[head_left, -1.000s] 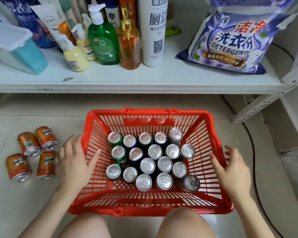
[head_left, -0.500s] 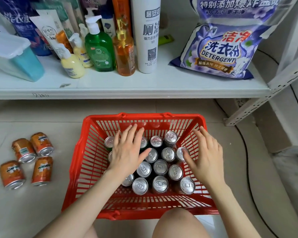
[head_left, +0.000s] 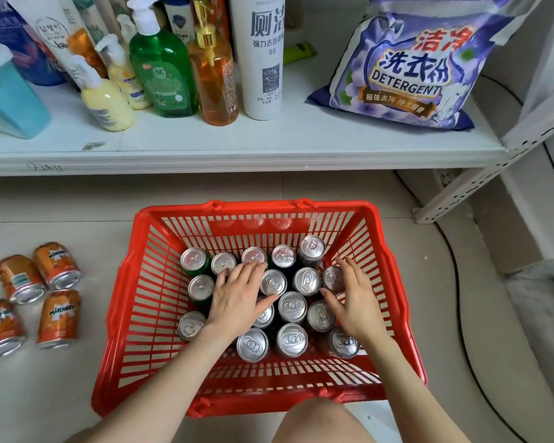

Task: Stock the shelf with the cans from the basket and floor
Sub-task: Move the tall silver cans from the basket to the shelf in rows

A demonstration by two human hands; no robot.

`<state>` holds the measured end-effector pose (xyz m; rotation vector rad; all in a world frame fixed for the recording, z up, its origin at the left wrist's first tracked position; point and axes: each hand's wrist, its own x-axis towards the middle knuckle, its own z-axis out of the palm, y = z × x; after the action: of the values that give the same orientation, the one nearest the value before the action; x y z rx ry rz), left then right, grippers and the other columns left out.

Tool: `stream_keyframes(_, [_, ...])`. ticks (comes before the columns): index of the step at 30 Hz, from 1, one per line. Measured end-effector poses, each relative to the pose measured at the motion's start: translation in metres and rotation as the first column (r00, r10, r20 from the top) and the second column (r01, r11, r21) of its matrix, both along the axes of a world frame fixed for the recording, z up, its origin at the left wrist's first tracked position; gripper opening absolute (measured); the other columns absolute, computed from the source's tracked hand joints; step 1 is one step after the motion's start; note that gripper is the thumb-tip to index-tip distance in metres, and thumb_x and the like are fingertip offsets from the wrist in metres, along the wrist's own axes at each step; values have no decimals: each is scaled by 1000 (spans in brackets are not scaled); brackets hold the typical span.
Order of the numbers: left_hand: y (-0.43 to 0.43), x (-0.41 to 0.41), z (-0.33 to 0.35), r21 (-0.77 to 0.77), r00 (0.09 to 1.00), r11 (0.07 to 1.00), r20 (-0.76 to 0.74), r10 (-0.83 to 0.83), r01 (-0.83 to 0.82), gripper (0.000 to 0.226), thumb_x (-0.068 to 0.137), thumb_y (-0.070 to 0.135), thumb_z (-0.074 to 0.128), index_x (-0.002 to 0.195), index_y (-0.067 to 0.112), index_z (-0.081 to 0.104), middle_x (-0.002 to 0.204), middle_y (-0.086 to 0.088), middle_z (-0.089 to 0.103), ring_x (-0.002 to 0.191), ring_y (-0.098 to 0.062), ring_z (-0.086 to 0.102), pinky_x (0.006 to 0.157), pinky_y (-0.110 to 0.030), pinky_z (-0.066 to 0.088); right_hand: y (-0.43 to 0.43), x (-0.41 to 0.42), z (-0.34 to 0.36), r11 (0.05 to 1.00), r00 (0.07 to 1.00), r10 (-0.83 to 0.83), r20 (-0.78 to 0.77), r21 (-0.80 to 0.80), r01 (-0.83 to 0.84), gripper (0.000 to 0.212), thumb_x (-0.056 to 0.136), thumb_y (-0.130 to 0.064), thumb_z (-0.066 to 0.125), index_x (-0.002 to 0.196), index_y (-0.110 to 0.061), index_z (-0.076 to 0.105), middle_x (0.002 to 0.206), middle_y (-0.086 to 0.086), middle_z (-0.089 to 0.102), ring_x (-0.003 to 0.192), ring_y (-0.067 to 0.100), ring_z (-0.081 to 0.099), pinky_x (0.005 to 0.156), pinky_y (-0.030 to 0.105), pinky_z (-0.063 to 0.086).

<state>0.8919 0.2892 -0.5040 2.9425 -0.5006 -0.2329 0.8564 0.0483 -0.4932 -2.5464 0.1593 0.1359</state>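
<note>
Both hands are down in the red basket (head_left: 147, 282) now, right on top of the upright cans (head_left: 292, 306). The left hand (head_left: 237, 298) lies flat over the middle of the cluster, fingers spread, palm covering a can or two; nothing pinched that I can see. The right hand (head_left: 354, 303) sits at the right edge of the pack, fingers loosely splayed and curling toward a silver lid, not closed on anything yet. Four orange cans (head_left: 58, 318) lie on their sides on the floor, well left of the basket. The shelf (head_left: 269, 139) above has bare room at its front edge, between the bottles (head_left: 160, 68) and the detergent bag (head_left: 403, 68).

Here's the risk: those cans are packed tight, touching each other, so pulling one up could drag or tip its neighbour. Smooth tops give little purchase, so a grab from above may slip. And up on the shelf, a careless placement near the tall pump bottles could knock them over. The floor cans could roll if nudged.
</note>
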Motion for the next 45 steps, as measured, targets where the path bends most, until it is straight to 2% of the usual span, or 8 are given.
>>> stream_keyframes(6, [1, 3, -13, -44, 999, 999, -22, -27, 26, 73, 86, 68, 41, 143, 24, 32, 144, 6, 45, 133, -15, 39, 108, -42, 32, -2, 6, -14, 997, 999, -20, -47, 72, 24, 68, 89, -31, 68, 146, -12, 36, 148, 9, 42, 137, 25, 39, 114, 35, 31])
stream_keyframes(12, [-2, 11, -13, -109, 996, 994, -75, -41, 32, 73, 86, 62, 49, 147, 30, 25, 141, 9, 48, 131, -14, 40, 107, -41, 34, -4, 8, -24, 987, 997, -67, -48, 144, 74, 65, 84, -18, 75, 141, -11, 43, 137, 8, 54, 127, 22, 49, 102, 19, 32])
stream_keyframes(16, [-1, 18, -14, -166, 997, 986, -74, -28, 16, 66, 89, 54, 50, 146, 31, 27, 137, 8, 51, 128, -14, 43, 103, -40, 39, -5, 11, -28, 976, 994, -104, -34, 191, 108, 61, 83, -14, 75, 137, -10, 46, 131, 8, 58, 120, 22, 54, 98, 22, 37])
stream_keyframes(27, [-1, 24, -22, -277, 994, 960, -108, 2, -32, 62, 91, 50, 50, 145, 24, 34, 142, 5, 48, 128, -16, 46, 104, -40, 41, -5, 22, -34, 886, 960, -267, -86, 370, 279, 63, 85, -16, 74, 139, -8, 43, 120, -8, 52, 111, 7, 49, 92, 17, 36])
stream_keyframes(31, [-4, 24, -24, -337, 987, 940, -160, -12, -43, 68, 90, 47, 56, 146, 19, 32, 144, 1, 46, 129, -18, 46, 104, -41, 42, -8, 22, -36, 887, 963, -252, -92, 376, 268, 56, 85, -15, 75, 133, -8, 48, 115, -6, 56, 107, 10, 54, 79, 4, 38])
stream_keyframes(35, [-2, 26, -25, -433, 974, 896, -225, 2, -102, 68, 87, 40, 64, 145, 18, 36, 145, 0, 45, 132, -17, 43, 108, -35, 38, -9, 22, -36, 889, 963, -256, -80, 371, 267, 51, 84, -13, 75, 129, -8, 50, 111, -5, 58, 102, 8, 54, 76, -2, 38])
stream_keyframes(40, [-2, 20, -22, -510, 964, 844, -266, 29, -166, 64, 86, 35, 66, 141, 16, 41, 143, -1, 47, 129, -19, 47, 106, -33, 38, -8, 19, -28, 894, 960, -274, -60, 353, 277, 51, 84, -14, 76, 127, -7, 51, 108, -6, 57, 99, 9, 54, 74, 2, 39])
stream_keyframes(45, [0, 14, -8, -532, 965, 827, -258, 46, -182, 62, 88, 33, 64, 142, 17, 39, 145, -1, 43, 130, -20, 45, 107, -39, 40, -5, 15, -7, 882, 945, -326, 19, 366, 297, 50, 82, -19, 77, 126, -11, 53, 108, -6, 60, 100, 10, 57, 83, 20, 41])
